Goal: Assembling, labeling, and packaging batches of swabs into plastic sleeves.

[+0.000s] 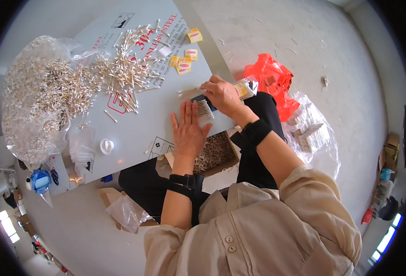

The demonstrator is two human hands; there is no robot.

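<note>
Head: swab bundle [205, 110] touching left hand [189, 131] fingers.

The scene is viewed from a single head-worn fisheye camera, aimed steeply downward and held close above the grey board [134, 124]. The board is seen left of centre; floor is taken in beyond and right of it, and straight edges are bent near the rim.

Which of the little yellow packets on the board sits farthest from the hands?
The yellow packet alone by the board's far edge; the other packets cluster closer to the right hand.
</note>
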